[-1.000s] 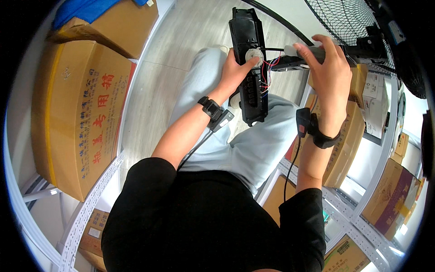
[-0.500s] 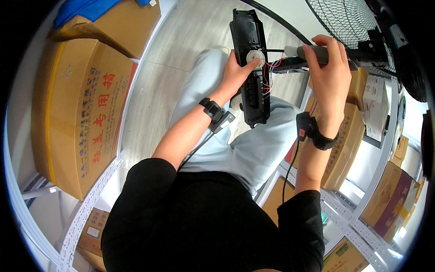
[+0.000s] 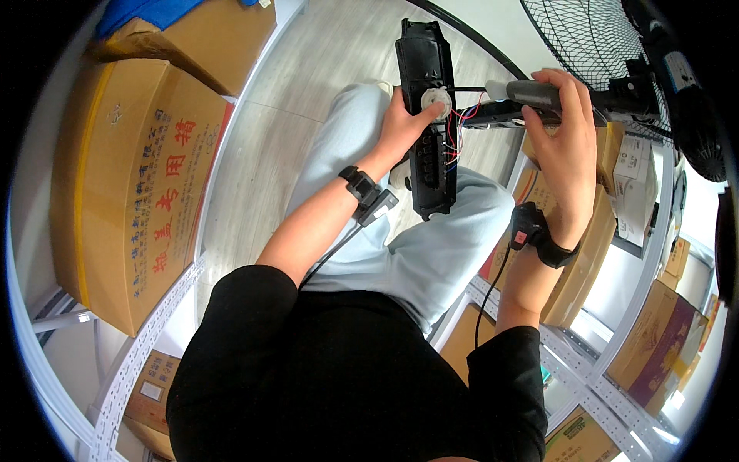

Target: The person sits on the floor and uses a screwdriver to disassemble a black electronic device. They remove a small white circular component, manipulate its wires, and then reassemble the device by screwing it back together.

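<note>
My left hand (image 3: 406, 127) is closed round the edge of a long black plastic housing (image 3: 429, 173), held upright over my knees. Its thumb presses on a round whitish part (image 3: 436, 103) set into the housing. Thin red, blue and white wires (image 3: 454, 132) run along the right side of the housing. My right hand (image 3: 568, 142) grips a screwdriver (image 3: 533, 95) by its thick grey handle, fingers curled over the top and thumb at the underside. The dark shaft lies level and reaches the housing's right edge; its tip is hidden there.
Cardboard boxes (image 3: 127, 192) stand on a metal shelf at left, with a blue cloth (image 3: 146, 17) on one. More boxes (image 3: 654, 343) fill racks at right. A fan with a wire guard (image 3: 573, 35) and black pole stands at upper right, close beyond my right hand.
My right hand has turned on the screwdriver handle: its thumb has slid from the handle's side to below it. The left hand and the housing have hardly moved.
</note>
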A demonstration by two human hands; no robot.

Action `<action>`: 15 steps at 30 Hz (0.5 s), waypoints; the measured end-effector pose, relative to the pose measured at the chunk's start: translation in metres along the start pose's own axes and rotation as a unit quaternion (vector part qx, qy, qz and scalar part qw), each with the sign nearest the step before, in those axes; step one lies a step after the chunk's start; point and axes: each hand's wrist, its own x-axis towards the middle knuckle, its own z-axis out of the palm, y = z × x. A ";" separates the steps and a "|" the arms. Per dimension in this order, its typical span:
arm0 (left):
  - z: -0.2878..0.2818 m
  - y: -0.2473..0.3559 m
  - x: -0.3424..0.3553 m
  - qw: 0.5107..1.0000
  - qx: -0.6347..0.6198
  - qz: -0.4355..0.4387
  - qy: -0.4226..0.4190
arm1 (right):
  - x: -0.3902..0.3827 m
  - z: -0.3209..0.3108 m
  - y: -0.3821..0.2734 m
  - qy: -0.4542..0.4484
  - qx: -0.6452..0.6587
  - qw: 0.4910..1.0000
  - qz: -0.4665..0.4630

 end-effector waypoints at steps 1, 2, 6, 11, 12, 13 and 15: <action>-0.001 0.001 0.000 1.000 0.015 -0.002 0.001 | 0.001 0.001 -0.005 -0.003 -0.003 1.000 0.028; -0.003 0.002 0.000 1.000 0.030 -0.003 0.002 | 0.002 0.004 -0.014 -0.007 -0.006 0.998 0.057; -0.002 -0.001 0.000 0.999 0.039 -0.007 -0.003 | 0.004 0.010 -0.010 -0.009 -0.136 0.987 0.088; -0.002 -0.006 0.003 1.000 0.024 0.006 0.009 | 0.000 0.008 -0.014 0.008 0.042 0.996 0.079; -0.002 -0.006 0.002 1.000 0.025 0.009 0.012 | 0.000 0.009 -0.018 0.014 0.047 0.996 0.075; -0.002 -0.006 0.002 0.999 0.029 0.012 0.011 | 0.000 0.009 -0.020 0.021 0.051 0.996 0.070; -0.004 -0.006 0.002 0.999 0.037 0.016 0.011 | 0.002 0.010 -0.017 0.021 -0.046 0.996 0.073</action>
